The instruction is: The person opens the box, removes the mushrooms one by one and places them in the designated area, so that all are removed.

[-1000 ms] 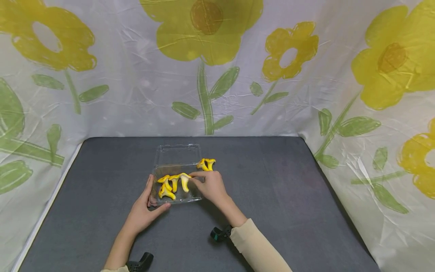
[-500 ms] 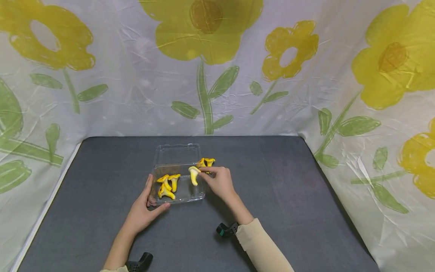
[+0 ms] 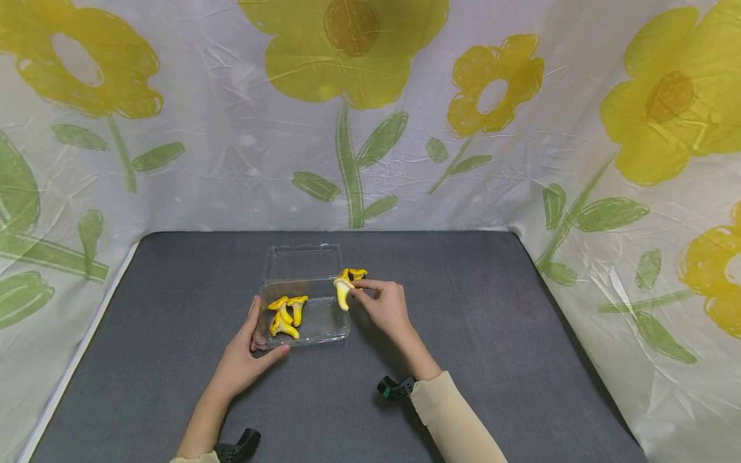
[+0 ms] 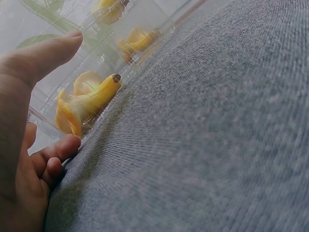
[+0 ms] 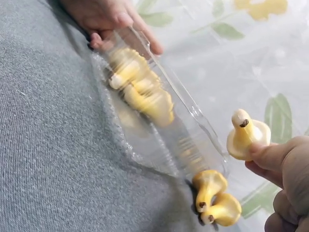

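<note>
The right hand (image 3: 386, 307) pinched one yellow toy mushroom (image 3: 343, 291) by its cap between thumb and fingertips, stem hanging down, just above the right rim of the clear plastic clamshell box (image 3: 324, 328). The left hand (image 3: 250, 360) lay with fingers nearly straight against the box's left side, thumb along its near edge, holding nothing.

The mushroom looked light, smooth and rigid, probably moulded plastic or rubber, so a light pinch at the cap or stem should do. The thin box would likely flex and slide on the grey table (image 3: 492, 360) unless steadied.

Counted: one mushroom in hand, three in the box (image 3: 283, 314), two on the table (image 3: 352, 275) touching the box's far right corner; six in all.
</note>
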A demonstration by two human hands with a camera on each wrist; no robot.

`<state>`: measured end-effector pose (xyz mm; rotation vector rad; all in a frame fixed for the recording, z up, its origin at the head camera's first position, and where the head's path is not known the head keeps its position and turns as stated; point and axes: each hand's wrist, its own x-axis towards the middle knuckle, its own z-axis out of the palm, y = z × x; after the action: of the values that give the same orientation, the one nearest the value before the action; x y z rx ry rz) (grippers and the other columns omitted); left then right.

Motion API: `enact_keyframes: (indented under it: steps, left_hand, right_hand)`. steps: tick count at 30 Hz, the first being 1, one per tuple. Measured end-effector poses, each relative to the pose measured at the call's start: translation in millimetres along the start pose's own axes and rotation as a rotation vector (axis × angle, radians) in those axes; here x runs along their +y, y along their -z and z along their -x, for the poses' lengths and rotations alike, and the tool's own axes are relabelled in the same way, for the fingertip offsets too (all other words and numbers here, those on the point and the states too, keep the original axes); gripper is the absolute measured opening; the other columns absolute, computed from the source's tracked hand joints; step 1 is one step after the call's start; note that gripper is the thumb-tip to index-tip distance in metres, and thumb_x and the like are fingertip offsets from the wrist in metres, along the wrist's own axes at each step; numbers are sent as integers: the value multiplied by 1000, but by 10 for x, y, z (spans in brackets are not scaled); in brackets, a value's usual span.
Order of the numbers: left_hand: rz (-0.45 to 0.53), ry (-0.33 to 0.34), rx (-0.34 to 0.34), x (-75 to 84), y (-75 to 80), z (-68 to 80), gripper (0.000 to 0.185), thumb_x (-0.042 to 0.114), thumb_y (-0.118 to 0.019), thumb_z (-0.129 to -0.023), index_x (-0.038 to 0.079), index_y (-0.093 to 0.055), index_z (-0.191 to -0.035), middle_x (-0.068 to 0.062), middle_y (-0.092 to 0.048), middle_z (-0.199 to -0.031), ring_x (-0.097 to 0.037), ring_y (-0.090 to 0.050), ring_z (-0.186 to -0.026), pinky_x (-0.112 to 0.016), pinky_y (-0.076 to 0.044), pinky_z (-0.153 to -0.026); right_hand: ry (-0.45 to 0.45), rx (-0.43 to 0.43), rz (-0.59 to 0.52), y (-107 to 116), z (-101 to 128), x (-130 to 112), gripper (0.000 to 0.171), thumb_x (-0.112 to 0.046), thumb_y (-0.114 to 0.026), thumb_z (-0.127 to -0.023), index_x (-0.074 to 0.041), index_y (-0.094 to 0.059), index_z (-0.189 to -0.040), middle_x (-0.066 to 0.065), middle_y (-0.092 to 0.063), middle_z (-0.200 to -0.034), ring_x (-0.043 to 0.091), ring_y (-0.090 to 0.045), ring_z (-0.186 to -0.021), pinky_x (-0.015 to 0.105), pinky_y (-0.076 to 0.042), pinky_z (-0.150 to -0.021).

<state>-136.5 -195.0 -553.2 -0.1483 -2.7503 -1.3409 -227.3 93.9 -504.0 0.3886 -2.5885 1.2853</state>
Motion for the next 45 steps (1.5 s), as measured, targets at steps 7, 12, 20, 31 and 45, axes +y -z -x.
enact_keyframes:
  steps: [7,12,20,31,45]
  left_hand:
    - [-12,11,-6,19,4,-1,113,46,-80,-81,25,-2,-161,-10,-9,-166,-10,-45,-75,-26,-43,-69]
    - [-14,2,2,22,4,2,113,45,-81,-81,24,-3,-161,-10,-11,-166,-10,-44,-74,-26,-42,-69]
    - [-10,2,0,-2,-2,11,113,44,-81,-81,25,-3,-161,-9,-19,-164,-9,-42,-73,-26,-38,-68]
    - [-3,17,-11,-21,-3,-3,114,47,-80,-81,27,-1,-160,-8,-26,-159,-10,-40,-72,-25,-34,-67]
    - [-14,-1,1,-47,-18,-5,114,46,-80,-81,25,-2,-161,-10,-24,-161,-9,-41,-72,-25,-36,-67]
  right_hand:
    - [1,39,-10,56,-11,80,18,-30,-78,-86,-19,-81,-101,-4,-75,-78,2,-21,-36,22,-24,-38]
    - [-14,69,-4,85,-11,170,17,-30,-78,-86,-21,-81,-101,-5,-76,-83,2,-23,-34,23,-26,-37]
    - [-30,108,-3,128,8,332,18,-32,-78,-86,-22,-81,-101,-6,-77,-90,0,-24,-34,23,-28,-38]
    - [-65,189,-42,281,-43,550,19,-28,-78,-87,-19,-80,-103,1,-77,-96,4,-26,-31,23,-28,-35]
    - [-82,205,15,229,-100,760,21,-31,-77,-86,-20,-80,-103,0,-77,-99,-8,-48,-46,20,-40,-46]
